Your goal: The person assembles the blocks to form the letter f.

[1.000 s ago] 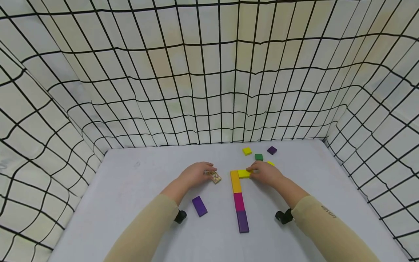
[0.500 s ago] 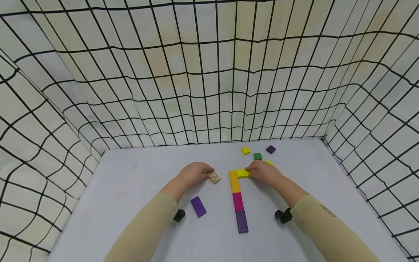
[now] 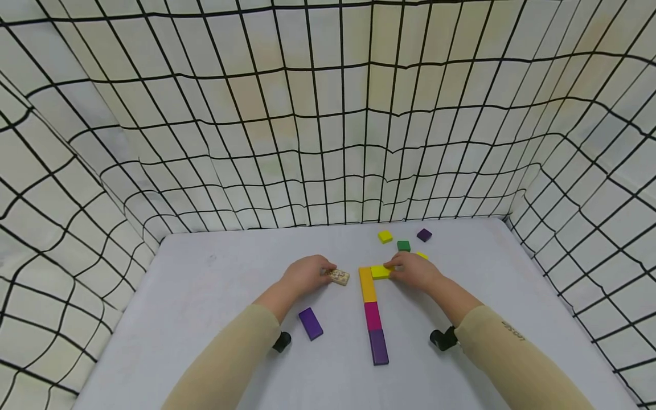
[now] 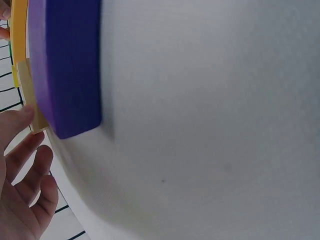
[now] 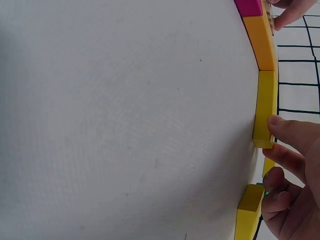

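Note:
My left hand (image 3: 304,275) pinches a wooden block with a printed pattern (image 3: 340,277) between thumb and fingertips. Its plain pale side (image 4: 29,92) shows in the left wrist view. My right hand (image 3: 416,270) pinches the outer end of a yellow block (image 3: 380,272), thumb on its side and index finger at its end in the right wrist view. That yellow block's other end meets the top of an orange block (image 3: 367,285). Below the orange one, a magenta block (image 3: 373,316) and a purple block (image 3: 378,347) continue the row end to end.
A loose purple block (image 3: 310,324) lies left of the row, near my left wrist. Behind my right hand are a yellow block (image 3: 385,236), a green block (image 3: 404,246), a dark purple block (image 3: 424,234) and another yellow block (image 3: 422,255). Black netting (image 3: 328,151) bounds the white table.
The patterned block in my left hand has turned from a steep slant to lying more nearly crosswise, its free end slightly closer to the orange block. My right hand stays on the yellow block.

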`<control>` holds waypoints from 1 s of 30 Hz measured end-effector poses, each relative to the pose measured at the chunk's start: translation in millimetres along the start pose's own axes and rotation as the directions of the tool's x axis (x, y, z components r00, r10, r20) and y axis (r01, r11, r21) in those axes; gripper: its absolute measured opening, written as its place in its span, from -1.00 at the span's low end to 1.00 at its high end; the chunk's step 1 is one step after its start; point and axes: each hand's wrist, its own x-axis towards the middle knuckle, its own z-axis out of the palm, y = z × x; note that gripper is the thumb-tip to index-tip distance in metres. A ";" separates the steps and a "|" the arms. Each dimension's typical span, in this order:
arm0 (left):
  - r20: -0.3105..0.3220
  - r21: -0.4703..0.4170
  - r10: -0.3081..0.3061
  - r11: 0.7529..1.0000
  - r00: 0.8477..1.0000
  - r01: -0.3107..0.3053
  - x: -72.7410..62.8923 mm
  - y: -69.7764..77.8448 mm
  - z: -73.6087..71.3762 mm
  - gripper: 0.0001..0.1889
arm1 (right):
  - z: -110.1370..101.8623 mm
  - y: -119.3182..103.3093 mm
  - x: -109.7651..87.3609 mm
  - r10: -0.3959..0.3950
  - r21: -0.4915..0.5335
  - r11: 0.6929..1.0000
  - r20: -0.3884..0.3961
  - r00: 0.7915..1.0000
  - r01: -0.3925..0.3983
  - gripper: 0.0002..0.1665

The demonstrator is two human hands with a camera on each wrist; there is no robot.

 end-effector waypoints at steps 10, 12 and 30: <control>0.045 0.030 -0.022 0.999 0.999 0.021 -4.1 5.3 0.4 -0.62 | 0.7 1.0 -0.4 0.007 0.004 1.000 -0.007 1.000 -0.007 -0.64; 0.052 0.027 -0.022 0.999 0.998 0.020 -5.3 5.4 0.5 -0.62 | 1.4 1.3 0.1 0.006 0.003 1.000 -0.006 1.000 -0.006 -0.63; 0.031 0.019 -0.023 1.000 0.999 0.022 -5.0 5.4 5.2 -0.60 | 3.0 4.0 0.1 -0.002 0.004 1.000 -0.016 1.000 0.002 -0.64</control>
